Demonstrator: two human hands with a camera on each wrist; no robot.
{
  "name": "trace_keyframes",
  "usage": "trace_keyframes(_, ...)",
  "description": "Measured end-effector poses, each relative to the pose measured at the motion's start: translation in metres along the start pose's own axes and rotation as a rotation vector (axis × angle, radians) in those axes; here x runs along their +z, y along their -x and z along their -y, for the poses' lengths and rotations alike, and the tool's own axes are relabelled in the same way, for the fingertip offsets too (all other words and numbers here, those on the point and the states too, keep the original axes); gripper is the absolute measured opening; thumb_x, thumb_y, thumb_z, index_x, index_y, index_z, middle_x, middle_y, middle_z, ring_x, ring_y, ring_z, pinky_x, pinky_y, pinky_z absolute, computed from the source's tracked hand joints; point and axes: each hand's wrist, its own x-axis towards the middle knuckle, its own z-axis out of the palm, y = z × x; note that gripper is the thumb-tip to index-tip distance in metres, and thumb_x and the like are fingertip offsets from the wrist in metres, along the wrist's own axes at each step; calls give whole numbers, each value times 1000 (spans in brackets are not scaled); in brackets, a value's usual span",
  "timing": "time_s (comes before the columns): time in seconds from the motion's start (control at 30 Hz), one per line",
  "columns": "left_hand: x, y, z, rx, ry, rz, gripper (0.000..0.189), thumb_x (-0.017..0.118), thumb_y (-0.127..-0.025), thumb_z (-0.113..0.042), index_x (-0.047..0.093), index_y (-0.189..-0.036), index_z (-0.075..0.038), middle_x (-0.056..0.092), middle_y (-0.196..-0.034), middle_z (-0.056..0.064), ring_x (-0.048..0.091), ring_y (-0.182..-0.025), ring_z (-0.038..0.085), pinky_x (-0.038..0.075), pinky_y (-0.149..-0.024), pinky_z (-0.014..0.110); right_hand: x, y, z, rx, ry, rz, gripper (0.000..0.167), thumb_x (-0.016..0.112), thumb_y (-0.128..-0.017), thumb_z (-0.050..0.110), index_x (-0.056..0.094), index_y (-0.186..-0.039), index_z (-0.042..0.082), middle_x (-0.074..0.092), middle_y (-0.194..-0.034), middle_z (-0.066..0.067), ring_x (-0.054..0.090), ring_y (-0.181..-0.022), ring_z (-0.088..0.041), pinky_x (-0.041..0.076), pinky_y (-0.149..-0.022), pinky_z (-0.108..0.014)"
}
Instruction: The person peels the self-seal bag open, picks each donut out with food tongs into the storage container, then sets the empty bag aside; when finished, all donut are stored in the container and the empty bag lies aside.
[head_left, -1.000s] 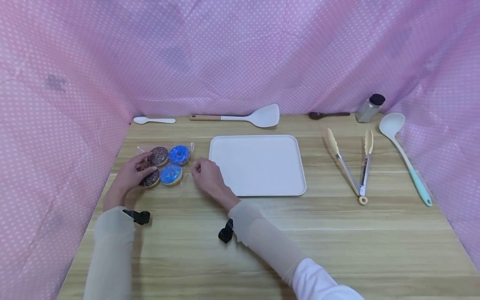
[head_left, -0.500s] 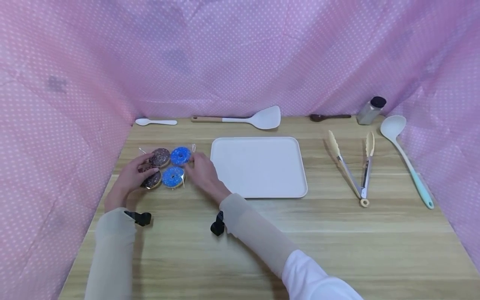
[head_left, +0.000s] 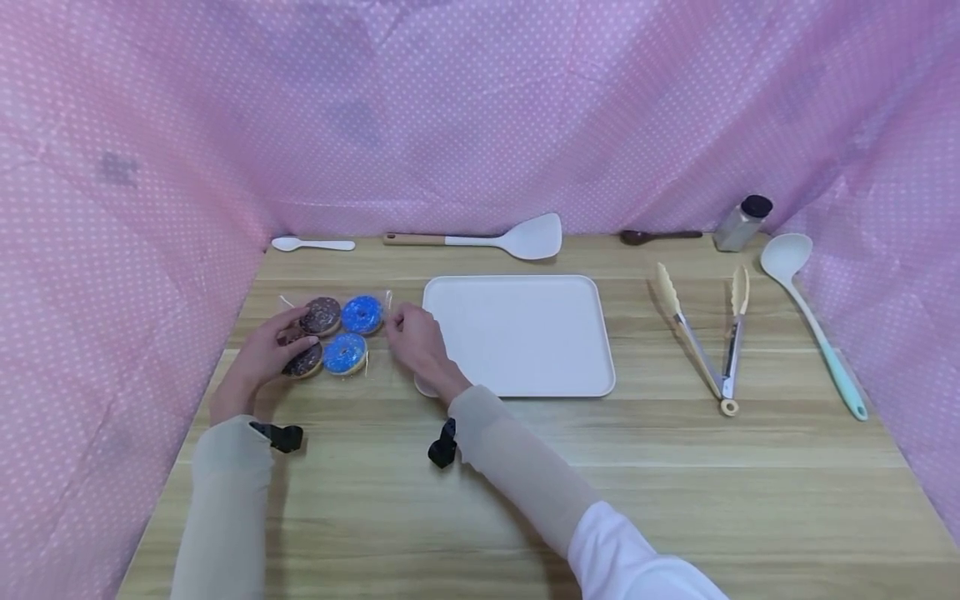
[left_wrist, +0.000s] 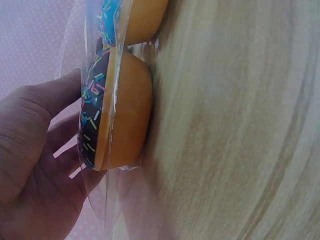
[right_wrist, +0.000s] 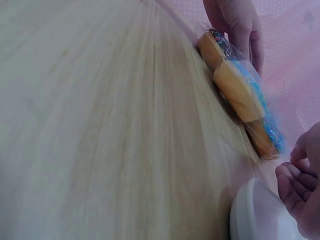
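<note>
A clear plastic bag (head_left: 367, 367) of doughnuts lies flat on the table at the left. Inside are two chocolate doughnuts (head_left: 321, 316) and two blue doughnuts (head_left: 346, 354), all with sprinkles. My left hand (head_left: 262, 350) holds the bag at its chocolate end, thumb and fingers spread over those doughnuts. In the left wrist view a chocolate doughnut (left_wrist: 92, 115) shows through the film beside the left hand (left_wrist: 40, 145). At the blue end my right hand (head_left: 417, 337) has thumb and forefinger pinched together at the bag's edge, its other fingers curled (right_wrist: 295, 187).
A white tray (head_left: 525, 333) stands right beside the right hand. Behind lie a small white spoon (head_left: 311, 244), a spatula (head_left: 525, 239) and a dark spoon (head_left: 660, 237). Tongs (head_left: 723, 358), a ladle (head_left: 813, 325) and a black-capped shaker (head_left: 742, 223) are at the right.
My right hand moved left over the bag's edge, then back right toward the tray. The bag's clear edge shifted with it. The left hand has stayed on the chocolate doughnuts.
</note>
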Motion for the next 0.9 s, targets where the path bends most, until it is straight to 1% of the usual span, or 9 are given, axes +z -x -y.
trace_keyframes(0.07,-1,0,-1,10,-5,-5,63,59,-95,-32,32,-147,-6,30,-149,28,35,-129,54,28,-105,65,-2,1,0,4,-13,15,10,59,-94,22,60,-86,15,59,-78,5,55,-69,-8,45,-58,-18)
trace_keyframes(0.17,-3,0,-1,21,-11,-9,63,59,-95,-31,33,-147,-5,31,-149,28,35,-129,54,27,-105,65,-3,1,1,12,-40,47,7,60,-93,21,60,-93,14,59,-83,5,56,-73,-8,46,-61,-17)
trace_keyframes(0.27,-3,0,-1,20,-14,-8,62,59,-96,-31,33,-147,-6,30,-149,28,32,-131,54,26,-106,66,-3,0,4,21,-59,74,16,62,-92,26,58,-101,13,59,-91,3,56,-80,-9,48,-67,-19)
trace_keyframes(0.37,-1,0,-1,29,-10,-12,62,59,-95,-30,34,-146,-6,31,-149,28,30,-132,53,26,-106,65,-1,-4,6,20,-36,81,23,62,-93,32,57,-106,14,58,-98,3,55,-84,-9,49,-70,-19)
trace_keyframes(0.47,1,0,0,42,-3,-19,62,60,-95,-28,35,-146,-6,31,-149,28,29,-133,53,25,-107,65,3,-12,7,13,3,77,20,60,-94,29,58,-106,13,58,-103,2,55,-84,-9,48,-69,-18)
trace_keyframes(0.53,1,0,1,46,-3,-19,62,60,-95,-28,35,-146,-6,31,-149,27,28,-134,52,24,-107,65,5,-17,8,10,35,73,16,59,-94,25,59,-104,13,58,-101,2,55,-82,-9,48,-67,-18)
trace_keyframes(0.67,1,0,2,32,-6,-9,63,59,-95,-31,34,-147,-6,30,-150,26,29,-134,52,24,-108,65,6,-25,8,8,69,78,7,58,-94,18,60,-98,13,58,-93,2,55,-78,-10,46,-62,-17)
trace_keyframes(0.77,1,0,2,24,-6,-2,64,58,-95,-33,33,-147,-7,29,-151,25,29,-135,51,24,-108,64,5,-27,7,2,68,72,6,57,-94,16,62,-95,13,59,-88,2,56,-75,-9,46,-60,-17)
trace_keyframes(0.9,2,1,3,30,-11,-1,64,58,-95,-34,32,-147,-7,29,-152,24,27,-136,50,23,-108,64,0,-27,4,-7,43,35,7,57,-92,14,64,-91,13,62,-86,2,57,-75,-10,46,-62,-19)
